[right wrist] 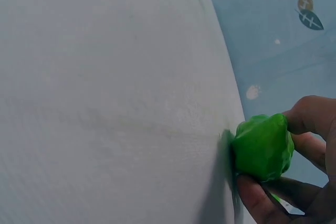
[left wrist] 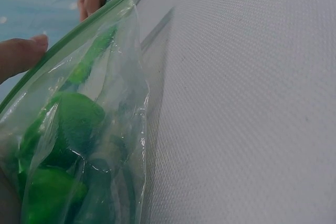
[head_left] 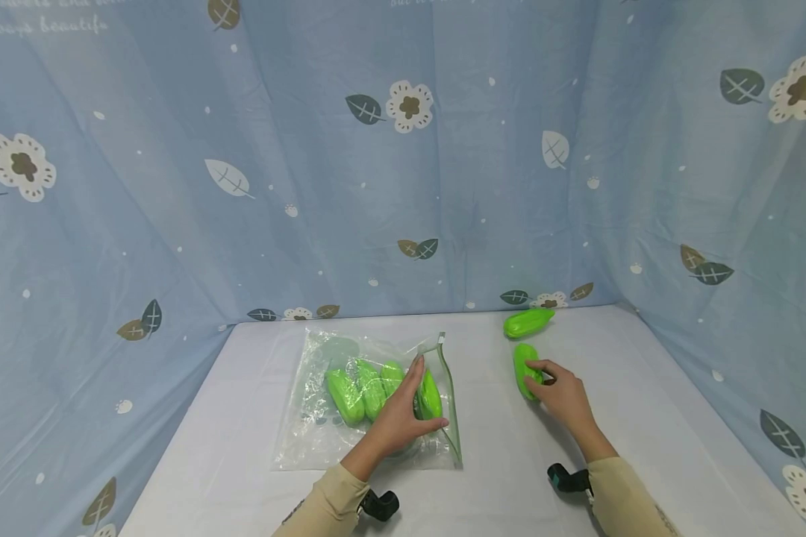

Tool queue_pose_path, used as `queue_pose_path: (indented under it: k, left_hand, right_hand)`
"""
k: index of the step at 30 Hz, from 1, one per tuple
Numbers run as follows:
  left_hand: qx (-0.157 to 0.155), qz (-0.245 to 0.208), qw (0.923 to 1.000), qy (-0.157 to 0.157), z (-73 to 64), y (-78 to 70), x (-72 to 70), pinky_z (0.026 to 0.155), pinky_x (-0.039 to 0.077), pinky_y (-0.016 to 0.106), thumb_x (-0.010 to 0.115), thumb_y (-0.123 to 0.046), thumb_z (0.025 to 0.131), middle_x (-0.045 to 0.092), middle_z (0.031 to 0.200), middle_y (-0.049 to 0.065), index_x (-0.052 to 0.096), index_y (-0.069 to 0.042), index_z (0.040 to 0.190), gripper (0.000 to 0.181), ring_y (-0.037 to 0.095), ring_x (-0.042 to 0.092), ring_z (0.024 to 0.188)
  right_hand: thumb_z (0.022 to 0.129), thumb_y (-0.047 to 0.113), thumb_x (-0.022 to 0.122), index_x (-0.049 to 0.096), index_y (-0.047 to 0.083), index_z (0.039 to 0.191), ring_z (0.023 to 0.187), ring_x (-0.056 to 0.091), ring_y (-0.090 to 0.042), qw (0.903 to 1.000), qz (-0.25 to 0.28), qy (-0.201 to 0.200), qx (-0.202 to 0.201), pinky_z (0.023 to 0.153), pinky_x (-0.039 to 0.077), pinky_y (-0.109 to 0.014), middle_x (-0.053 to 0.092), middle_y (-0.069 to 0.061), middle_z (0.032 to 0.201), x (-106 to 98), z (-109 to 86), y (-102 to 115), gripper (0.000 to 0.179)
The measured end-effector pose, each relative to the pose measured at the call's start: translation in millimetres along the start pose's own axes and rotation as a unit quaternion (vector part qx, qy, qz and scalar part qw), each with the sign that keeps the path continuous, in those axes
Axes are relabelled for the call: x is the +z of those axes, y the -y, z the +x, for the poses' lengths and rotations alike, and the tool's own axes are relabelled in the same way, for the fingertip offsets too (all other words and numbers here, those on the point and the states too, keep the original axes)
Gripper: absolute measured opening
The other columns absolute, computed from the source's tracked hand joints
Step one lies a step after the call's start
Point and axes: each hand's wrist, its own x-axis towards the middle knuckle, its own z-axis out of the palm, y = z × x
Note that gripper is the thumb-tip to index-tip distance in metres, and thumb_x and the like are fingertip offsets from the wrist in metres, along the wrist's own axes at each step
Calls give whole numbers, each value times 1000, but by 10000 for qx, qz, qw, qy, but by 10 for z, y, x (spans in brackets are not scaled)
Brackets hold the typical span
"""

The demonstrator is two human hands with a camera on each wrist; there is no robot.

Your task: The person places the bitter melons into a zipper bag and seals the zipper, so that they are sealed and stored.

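A clear zip bag (head_left: 309, 432) with a green-edged mouth lies on the table, several bright green toy gourds (head_left: 345, 397) inside it. My left hand (head_left: 398, 418) is spread at the bag's mouth, fingers straight and thumb out toward the green edge. In the left wrist view the thumb (left wrist: 23, 56) lies along the green zip strip (left wrist: 79, 30). To the right, my right hand (head_left: 566, 399) holds another green toy gourd (head_left: 525, 369) between thumb and fingers. The right wrist view shows the lumpy end of that gourd (right wrist: 262, 148) close over the white surface.
One more green toy gourd (head_left: 528, 323) lies at the table's back edge, beyond the right hand. A blue patterned curtain (head_left: 376, 186) hangs behind and along both sides of the white table (head_left: 483, 477). Black wrist devices (head_left: 567, 479) sit below both hands.
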Motion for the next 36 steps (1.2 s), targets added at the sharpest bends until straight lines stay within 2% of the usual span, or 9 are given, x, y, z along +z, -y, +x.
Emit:
queue_pose_path:
  k: [7,23,36]
  left_hand:
    - [2,7,10000,7,5,10,5,117,31,58,83,-46,83,11,170,12,7,-15,165,116,37,25,151]
    - [-80,-2,10000,43,-1,-11,-5,117,30,58,83,-45,83,11,170,12,7,-17,166,116,37,24,151]
    - [-59,64,10000,27,9,19,11,117,31,57,83,-49,82,12,170,12,6,-17,165,118,37,26,151]
  right_hand:
    - [95,24,72,68,10,131,103,67,-34,9999,4,120,-8,65,54,-30,60,-23,139,35,-57,0,39]
    - [94,22,74,70,13,130,88,67,-21,9996,140,210,-141,61,52,-30,68,-18,127,83,-200,65,37]
    - [92,19,75,71,13,127,81,63,-18,9990,97,345,-265,59,51,-29,72,-15,113,157,-230,123,36]
